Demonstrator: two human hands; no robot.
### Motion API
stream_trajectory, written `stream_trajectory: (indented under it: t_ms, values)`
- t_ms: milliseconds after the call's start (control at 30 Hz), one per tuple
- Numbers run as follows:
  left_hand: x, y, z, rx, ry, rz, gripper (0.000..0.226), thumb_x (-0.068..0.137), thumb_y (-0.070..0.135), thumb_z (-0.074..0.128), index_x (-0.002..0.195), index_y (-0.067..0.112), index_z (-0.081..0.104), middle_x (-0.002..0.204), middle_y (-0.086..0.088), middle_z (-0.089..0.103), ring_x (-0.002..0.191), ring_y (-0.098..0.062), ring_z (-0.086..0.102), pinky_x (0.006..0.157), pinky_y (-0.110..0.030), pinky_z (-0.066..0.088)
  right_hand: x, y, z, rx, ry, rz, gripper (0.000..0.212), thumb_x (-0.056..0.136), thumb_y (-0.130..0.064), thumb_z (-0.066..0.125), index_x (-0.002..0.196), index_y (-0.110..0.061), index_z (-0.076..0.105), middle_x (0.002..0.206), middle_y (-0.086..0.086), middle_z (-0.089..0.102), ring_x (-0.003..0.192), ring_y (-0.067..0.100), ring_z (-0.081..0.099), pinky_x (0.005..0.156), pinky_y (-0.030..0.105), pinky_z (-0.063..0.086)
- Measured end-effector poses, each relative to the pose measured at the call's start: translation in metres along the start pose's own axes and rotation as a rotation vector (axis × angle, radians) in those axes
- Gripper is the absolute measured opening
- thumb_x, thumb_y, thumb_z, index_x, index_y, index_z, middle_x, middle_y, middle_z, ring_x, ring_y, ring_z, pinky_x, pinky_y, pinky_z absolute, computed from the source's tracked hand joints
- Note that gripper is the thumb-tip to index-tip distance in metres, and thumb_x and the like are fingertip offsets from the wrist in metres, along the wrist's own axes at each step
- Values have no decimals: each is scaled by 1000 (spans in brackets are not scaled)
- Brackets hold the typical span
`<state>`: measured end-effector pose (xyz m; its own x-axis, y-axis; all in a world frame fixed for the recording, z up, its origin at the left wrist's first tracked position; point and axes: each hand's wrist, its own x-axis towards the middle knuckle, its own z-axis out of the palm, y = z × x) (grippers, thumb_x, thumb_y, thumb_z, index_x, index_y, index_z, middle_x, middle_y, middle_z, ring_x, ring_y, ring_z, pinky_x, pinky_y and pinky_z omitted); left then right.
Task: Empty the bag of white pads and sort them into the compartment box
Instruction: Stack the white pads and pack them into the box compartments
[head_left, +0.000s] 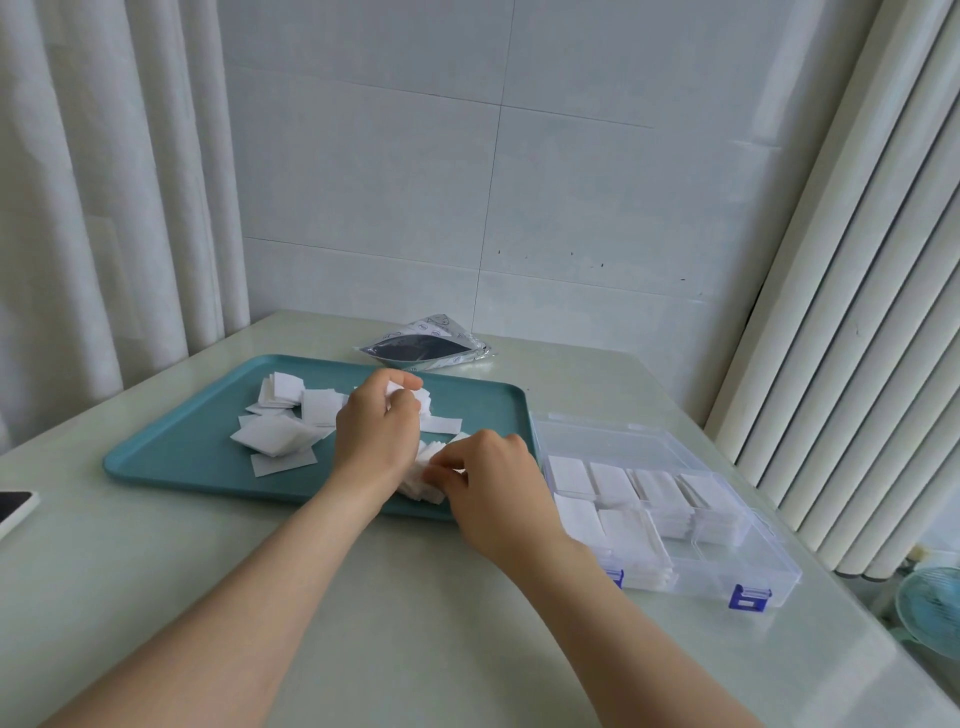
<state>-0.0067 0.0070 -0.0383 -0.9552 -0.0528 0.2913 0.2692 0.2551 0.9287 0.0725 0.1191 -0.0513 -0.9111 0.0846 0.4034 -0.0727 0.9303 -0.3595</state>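
Left grip (376, 431) is clutching white pads (423, 402) over tray (171, 452). Right grip (498, 488) is pinching pads near compartment box (727, 561).

Honestly nothing is reading clearly here. The bag (431, 347) lying at the back of the tabletop (415, 613) is showing small round printed marks along its silvery edge, maybe logos, but they're coming out too tiny and blurry to make out any letters.

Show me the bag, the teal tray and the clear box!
bag (423, 347): head view, its dark open mouth.
teal tray (171, 452): head view, bare floor at its left end.
compartment box (722, 558): head view, bare near-right compartment.
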Motion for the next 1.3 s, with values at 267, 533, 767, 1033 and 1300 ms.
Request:
stream_trajectory:
  t_ms: [267,533,767,1033,1300]
  values:
    - [-5,2,0,-216,-121,42,38,82,29,38,104,21,68,85,5,76,71,-11,63,74,-33,48,-2,0,-1,-108,19,26,22,95,-11,50,73,-12,50,74,10,55,75,35,53,51,36,23]
    - [-5,-3,0,-262,-103,6,30,93,6,40,97,13,69,82,-8,74,65,-17,64,65,-36,53,-7,-9,3,-101,72,20,18,97,-28,55,96,-18,69,88,6,66,81,33,58,57,34,40]
    - [-4,-5,2,-231,-76,-49,31,91,8,39,92,16,69,76,-5,75,62,-17,61,68,-36,52,-1,-3,6,-53,35,27,15,90,-11,56,83,-17,68,81,8,63,75,35,55,54,36,37]
    - [-12,8,-4,-239,-189,34,35,87,22,37,103,25,68,90,0,75,89,-15,64,81,-35,51,-3,-10,-19,-147,226,40,20,91,3,52,103,-13,58,73,4,46,70,36,46,53,39,24]
    - [-25,22,3,-300,-365,91,30,110,32,39,115,39,68,117,7,70,109,-9,63,93,-30,50,-6,-2,-25,225,447,-134,33,94,3,47,112,-15,66,103,-1,66,87,17,59,72,19,42]
